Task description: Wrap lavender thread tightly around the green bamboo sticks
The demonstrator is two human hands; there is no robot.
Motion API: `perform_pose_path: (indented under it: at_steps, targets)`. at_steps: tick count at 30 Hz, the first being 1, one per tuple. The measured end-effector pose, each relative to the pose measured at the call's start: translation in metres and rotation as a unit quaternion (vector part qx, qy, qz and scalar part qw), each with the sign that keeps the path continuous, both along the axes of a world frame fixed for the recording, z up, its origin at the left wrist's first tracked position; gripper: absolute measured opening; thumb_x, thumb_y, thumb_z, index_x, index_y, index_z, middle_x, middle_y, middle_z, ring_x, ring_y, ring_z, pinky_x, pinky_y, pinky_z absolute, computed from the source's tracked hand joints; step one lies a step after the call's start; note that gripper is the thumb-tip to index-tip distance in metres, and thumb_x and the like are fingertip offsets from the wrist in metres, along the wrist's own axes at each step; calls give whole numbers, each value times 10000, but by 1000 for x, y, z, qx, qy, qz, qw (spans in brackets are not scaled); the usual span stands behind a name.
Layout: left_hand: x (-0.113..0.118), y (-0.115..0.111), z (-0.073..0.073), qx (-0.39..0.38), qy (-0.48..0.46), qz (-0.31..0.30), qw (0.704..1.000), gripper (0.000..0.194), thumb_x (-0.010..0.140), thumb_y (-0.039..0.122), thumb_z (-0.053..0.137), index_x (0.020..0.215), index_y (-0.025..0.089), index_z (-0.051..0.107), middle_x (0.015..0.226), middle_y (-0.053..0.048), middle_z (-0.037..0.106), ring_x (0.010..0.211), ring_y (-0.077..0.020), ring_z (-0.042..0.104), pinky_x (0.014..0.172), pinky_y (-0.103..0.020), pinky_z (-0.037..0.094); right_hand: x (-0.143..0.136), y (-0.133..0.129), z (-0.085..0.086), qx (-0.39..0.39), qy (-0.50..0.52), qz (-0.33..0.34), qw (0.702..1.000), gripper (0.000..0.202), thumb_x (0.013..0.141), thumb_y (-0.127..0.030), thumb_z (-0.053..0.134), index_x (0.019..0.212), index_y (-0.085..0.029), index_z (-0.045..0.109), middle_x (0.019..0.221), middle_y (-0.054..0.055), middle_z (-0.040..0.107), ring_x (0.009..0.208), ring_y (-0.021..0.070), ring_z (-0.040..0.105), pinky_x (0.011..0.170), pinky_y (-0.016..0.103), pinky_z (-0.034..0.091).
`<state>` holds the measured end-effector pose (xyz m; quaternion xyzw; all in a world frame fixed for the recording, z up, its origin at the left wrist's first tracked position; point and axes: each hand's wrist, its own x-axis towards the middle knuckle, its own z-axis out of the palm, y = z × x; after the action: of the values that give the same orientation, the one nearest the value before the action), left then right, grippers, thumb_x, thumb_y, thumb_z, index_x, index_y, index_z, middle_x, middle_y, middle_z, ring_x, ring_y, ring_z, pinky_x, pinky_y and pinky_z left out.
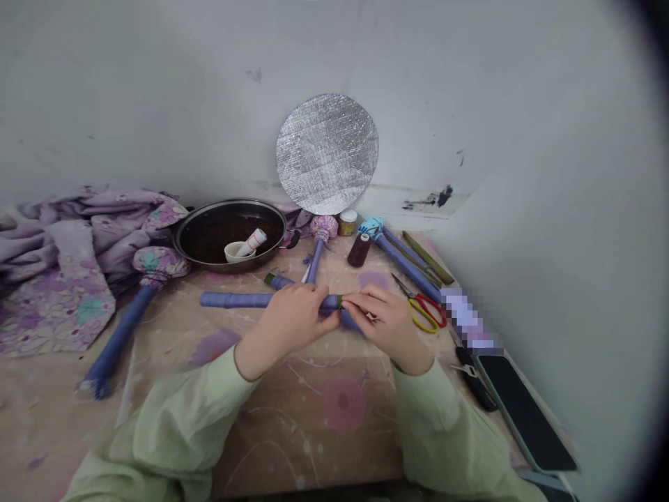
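Note:
My left hand (295, 315) is wrapped round a stick covered in blue-purple cloth (240, 300), held level above the table. Its bare green end pokes out between my two hands. At that end, my right hand (384, 321) pinches with thumb and fingertips; any thread or cloth edge there is too small to make out. Behind and beneath lie another wrapped stick (279, 281) and a cloth-headed mallet shape (316, 254) with a blue handle. Red-and-yellow scissors (429, 310) lie beside my right hand, and a dark thread spool (359, 251) stands behind it.
A dark pan (209, 240) holds a white cup (237, 252). Floral cloth (57, 279) and a flower-headed wrapped stick (130, 324) lie left. A silver disc (327, 153) leans on the wall. Rightward are a blue-headed stick (405, 258), green sticks (428, 258), keys (475, 380) and a phone (525, 411).

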<state>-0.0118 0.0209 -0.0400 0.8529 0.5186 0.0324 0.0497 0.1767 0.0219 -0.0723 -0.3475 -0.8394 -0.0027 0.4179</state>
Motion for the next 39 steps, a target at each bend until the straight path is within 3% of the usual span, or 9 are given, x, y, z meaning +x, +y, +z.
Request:
perform_pose_path:
  at_steps: [5, 12, 14, 17, 20, 24, 30, 33, 39]
  targets:
    - [-9, -9, 24, 1, -3, 23, 1000, 386, 970, 440, 444, 991, 130, 673, 950, -157, 755, 898, -352, 732, 768, -446, 552, -5, 0, 30, -18, 25, 54, 998, 193, 975, -175, 605, 847, -162, 749, 744, 54, 700, 645, 151, 618, 612, 266, 494]
    - [-16, -27, 44, -17, -45, 7, 999, 300, 897, 385, 473, 862, 154, 661, 858, -120, 726, 845, -339, 711, 742, -450, 535, -5, -3, 65, -204, 64, 137, 967, 202, 911, -222, 712, 718, -168, 725, 561, -44, 477, 529, 102, 437, 505, 249, 346]
    - [-16, -30, 45, -33, -67, -19, 997, 262, 877, 363, 492, 843, 165, 661, 846, -101, 722, 825, -316, 705, 735, -434, 531, -4, -3, 65, -288, 93, 160, 940, 223, 883, -297, 749, 705, -167, 721, 562, -43, 481, 520, 98, 416, 484, 248, 324]
    - [-15, -32, 42, -41, -94, -74, 992, 243, 854, 386, 543, 829, 177, 663, 820, -83, 707, 769, -283, 686, 690, -406, 522, -4, -4, 61, -421, 134, 200, 875, 316, 818, -423, 801, 677, -158, 704, 575, -36, 500, 504, 88, 380, 451, 237, 285]
    - [-13, -31, 39, -14, -108, -101, 989, 282, 836, 453, 601, 810, 179, 661, 779, -80, 689, 719, -265, 661, 654, -395, 516, -3, -6, 57, -491, 183, 211, 825, 336, 782, -439, 831, 677, -152, 693, 578, -44, 488, 501, 76, 350, 447, 223, 258]
    - [-14, -31, 38, 24, -135, -129, 982, 316, 842, 490, 622, 844, 178, 670, 768, -71, 695, 700, -258, 651, 632, -397, 521, -2, -9, 53, -527, 238, 215, 787, 295, 775, -386, 850, 680, -158, 687, 560, -62, 454, 494, 70, 315, 434, 208, 238]
    - [-17, -34, 36, 83, -161, -168, 969, 250, 866, 405, 586, 849, 166, 659, 729, -65, 647, 651, -261, 630, 579, -400, 512, -7, -10, 49, -550, 309, 247, 735, 282, 813, -399, 816, 709, -176, 678, 634, -28, 546, 532, 88, 433, 465, 197, 376]
    - [-17, -35, 36, 87, -170, -173, 966, 221, 844, 359, 586, 867, 155, 666, 731, -72, 634, 665, -265, 622, 588, -402, 516, -10, -11, 47, -560, 349, 271, 701, 217, 804, -371, 828, 786, -191, 707, 670, -32, 552, 536, 84, 442, 478, 191, 385]
    - [-20, -36, 37, 96, -194, -173, 961, 221, 869, 358, 540, 821, 166, 637, 743, -70, 614, 665, -236, 587, 593, -376, 493, -14, -13, 46, -563, 369, 257, 693, 215, 768, -362, 858, 796, -204, 713, 673, -30, 572, 539, 91, 454, 477, 196, 380]
